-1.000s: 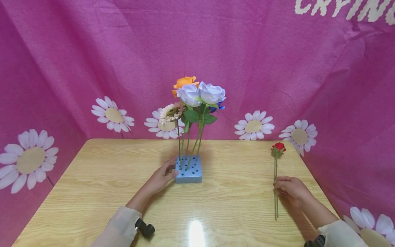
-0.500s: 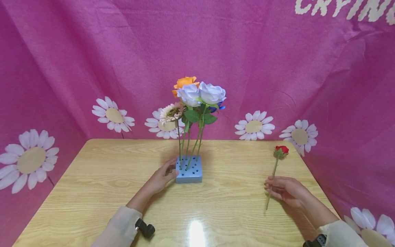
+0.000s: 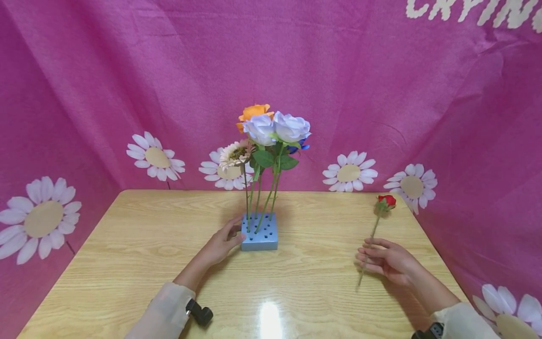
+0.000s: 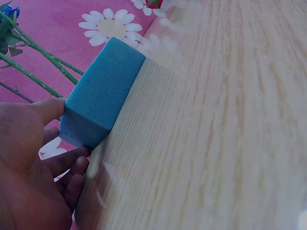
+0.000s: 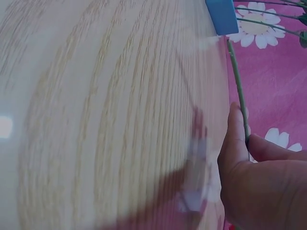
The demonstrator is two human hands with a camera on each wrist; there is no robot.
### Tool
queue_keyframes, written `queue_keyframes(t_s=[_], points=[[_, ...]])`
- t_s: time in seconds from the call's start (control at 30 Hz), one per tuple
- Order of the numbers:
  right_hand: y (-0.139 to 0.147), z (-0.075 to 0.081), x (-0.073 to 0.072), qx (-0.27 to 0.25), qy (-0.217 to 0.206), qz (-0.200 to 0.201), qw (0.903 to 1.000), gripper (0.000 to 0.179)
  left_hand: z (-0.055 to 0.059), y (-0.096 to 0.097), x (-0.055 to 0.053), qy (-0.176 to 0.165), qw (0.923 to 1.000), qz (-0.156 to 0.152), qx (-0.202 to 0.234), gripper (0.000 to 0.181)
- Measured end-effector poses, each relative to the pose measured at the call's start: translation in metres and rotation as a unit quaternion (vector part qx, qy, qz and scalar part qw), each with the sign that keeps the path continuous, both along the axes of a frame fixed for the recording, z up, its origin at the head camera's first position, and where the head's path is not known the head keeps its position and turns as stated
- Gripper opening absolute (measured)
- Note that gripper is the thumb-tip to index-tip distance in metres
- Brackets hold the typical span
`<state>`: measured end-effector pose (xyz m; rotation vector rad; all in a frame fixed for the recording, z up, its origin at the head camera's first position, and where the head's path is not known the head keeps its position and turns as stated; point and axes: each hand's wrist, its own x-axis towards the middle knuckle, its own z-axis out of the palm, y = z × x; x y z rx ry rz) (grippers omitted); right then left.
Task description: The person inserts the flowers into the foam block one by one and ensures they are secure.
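Note:
A blue foam block (image 3: 259,242) with holes in its top stands on the table. Several artificial flowers are stuck upright in it: an orange rose (image 3: 255,113), two pale lilac roses (image 3: 292,128), a cream gerbera (image 3: 235,155) and a partly hidden blue flower (image 3: 298,147). My left hand (image 3: 221,244) holds the block at its left side, thumb near the front corner and other fingers farther back. At the right, my right hand (image 3: 393,262) pinches the stem of a red rose (image 3: 386,202) between thumb and fingers. The stem slants, bloom up and away, lower end toward the left.
The wooden table (image 3: 322,292) reaches back to a pink curtain (image 3: 338,75) printed with white daisies. Curtain also closes in both sides. Bright glare (image 3: 270,318) lies near the front. Small black devices (image 3: 199,313) sit at the wrists.
My right hand has shifted a little left, and the red rose's stem has gone from near vertical to slanted, its lower end swinging left. The left hand and block stay put.

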<state>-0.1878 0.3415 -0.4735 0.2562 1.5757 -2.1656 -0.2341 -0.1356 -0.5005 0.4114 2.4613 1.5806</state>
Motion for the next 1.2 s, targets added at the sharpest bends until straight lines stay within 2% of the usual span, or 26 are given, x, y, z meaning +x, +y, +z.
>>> queue_keyframes(t_s=[0.1,0.27,0.47,0.63,0.83,1.2], points=[[-0.004,0.001,0.001,0.012,0.007,-0.004,0.9999,0.055,0.0,0.001,0.001,-0.002,1.0,0.002,0.006,0.064],[-0.012,0.002,0.001,0.033,0.015,-0.011,0.9993,0.052,-0.002,0.0,0.001,0.004,1.0,0.004,-0.004,0.064],[-0.022,0.008,0.002,0.045,0.031,-0.006,0.9985,0.044,0.0,-0.001,0.001,0.0,1.0,0.004,-0.007,0.065],[-0.032,0.012,0.001,0.054,0.051,-0.005,0.9973,0.03,0.002,-0.001,0.002,0.0,0.9999,0.003,-0.01,0.065],[-0.046,0.014,-0.003,0.073,0.076,-0.006,0.9944,0.024,0.003,-0.001,0.002,-0.001,1.0,0.002,-0.005,0.065],[-0.079,0.024,-0.007,0.149,0.158,-0.004,0.9761,0.025,0.004,0.0,0.003,-0.003,0.9999,0.005,-0.009,0.065]])
